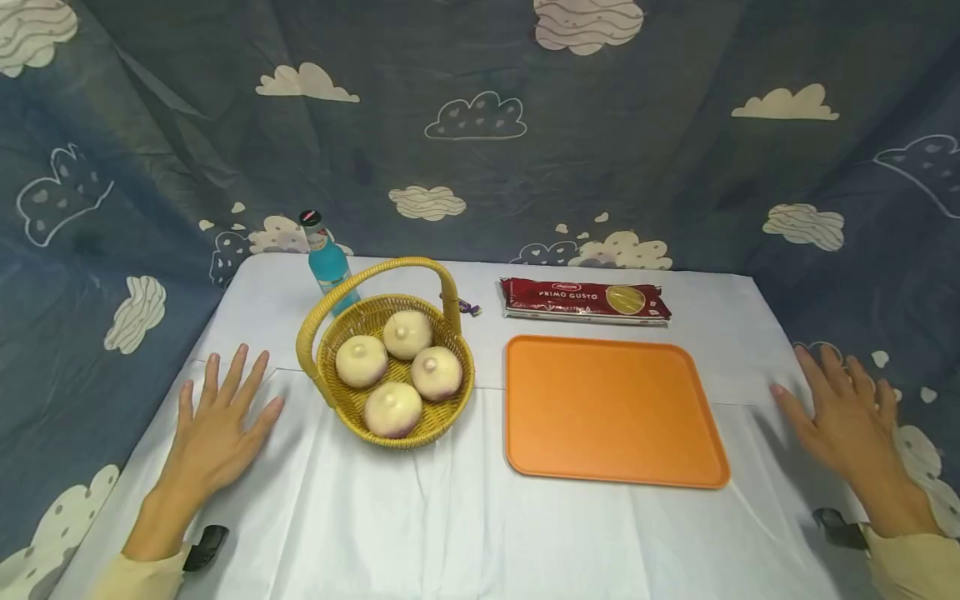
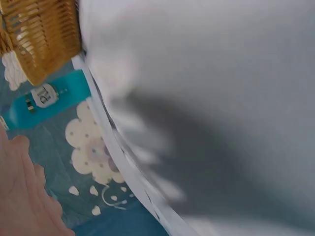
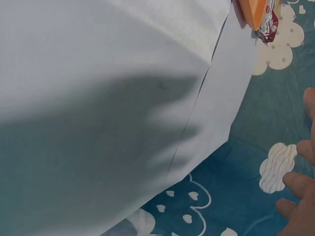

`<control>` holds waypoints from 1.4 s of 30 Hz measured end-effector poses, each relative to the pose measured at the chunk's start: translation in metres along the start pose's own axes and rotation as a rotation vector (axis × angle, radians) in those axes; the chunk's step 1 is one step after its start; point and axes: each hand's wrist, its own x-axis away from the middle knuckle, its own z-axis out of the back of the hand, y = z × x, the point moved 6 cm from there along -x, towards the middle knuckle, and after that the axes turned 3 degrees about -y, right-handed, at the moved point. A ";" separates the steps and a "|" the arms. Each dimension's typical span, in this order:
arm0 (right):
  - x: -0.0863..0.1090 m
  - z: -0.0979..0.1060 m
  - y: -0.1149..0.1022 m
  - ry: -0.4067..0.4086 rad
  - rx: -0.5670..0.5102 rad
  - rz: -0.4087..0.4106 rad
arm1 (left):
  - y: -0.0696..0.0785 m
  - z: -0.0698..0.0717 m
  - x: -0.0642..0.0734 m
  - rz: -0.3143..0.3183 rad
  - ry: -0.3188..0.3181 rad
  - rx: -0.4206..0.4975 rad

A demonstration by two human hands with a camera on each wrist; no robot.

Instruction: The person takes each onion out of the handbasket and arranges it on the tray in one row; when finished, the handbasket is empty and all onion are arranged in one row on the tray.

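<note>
My left hand [image 1: 217, 437] is held palm down, fingers spread, over the white table's left side and holds nothing. To its right stands a yellow wicker basket [image 1: 452, 419] with a tall handle. Inside lie several pale, round turnips [image 1: 393, 409] with purplish undersides. Past the table's right side, my right hand [image 1: 851, 425] is likewise spread and bare. It is nearest to the flat orange tray [image 1: 615, 408]. In the left wrist view, a blue bottle [image 2: 49, 101] shows beyond the fingers; the right wrist view has a corner of the tray [image 3: 253, 12].
Behind the tray lies a red spaghetti packet [image 1: 585, 302]. A small purple-wrapped candy [image 1: 469, 307] sits behind the basket, partly hidden by it. The blue bottle [image 1: 330, 262] stands behind the basket's left side. A dark cloud-patterned cloth [image 1: 480, 200] surrounds the white-covered table [image 1: 450, 533].
</note>
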 end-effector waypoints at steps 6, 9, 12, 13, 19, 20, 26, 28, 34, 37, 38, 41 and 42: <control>-0.003 0.002 -0.008 -0.012 -0.014 0.049 | 0.017 -0.004 -0.011 -0.039 -0.030 0.074; -0.005 0.001 -0.014 -0.023 -0.016 0.060 | 0.022 -0.009 -0.017 -0.040 -0.058 0.116; -0.007 0.001 -0.023 -0.008 -0.023 0.079 | 0.025 -0.012 -0.021 -0.047 -0.069 0.129; -0.008 0.002 -0.026 0.000 -0.026 0.086 | 0.026 -0.013 -0.022 -0.053 -0.070 0.130; -0.012 0.004 -0.050 0.011 -0.045 0.130 | 0.032 -0.018 -0.028 -0.088 -0.062 0.150; -0.013 0.004 -0.054 0.010 -0.047 0.138 | 0.033 -0.018 -0.028 -0.092 -0.060 0.153; -0.016 0.005 -0.073 0.013 -0.044 0.165 | 0.039 -0.021 -0.034 -0.100 -0.071 0.184; -0.016 0.005 -0.078 0.008 -0.044 0.164 | 0.041 -0.022 -0.035 -0.102 -0.079 0.198; -0.017 0.002 -0.089 0.001 -0.046 0.174 | 0.044 -0.028 -0.038 -0.094 -0.112 0.259; -0.017 0.002 -0.096 0.003 -0.056 0.185 | 0.044 -0.030 -0.040 -0.095 -0.117 0.306; -0.017 0.003 -0.099 0.003 -0.057 0.188 | 0.044 -0.031 -0.041 -0.099 -0.120 0.325; -0.017 0.003 -0.106 -0.007 -0.061 0.194 | 0.044 -0.032 -0.042 -0.103 -0.136 0.372; -0.017 0.002 -0.109 -0.011 -0.062 0.196 | 0.044 -0.033 -0.043 -0.103 -0.141 0.385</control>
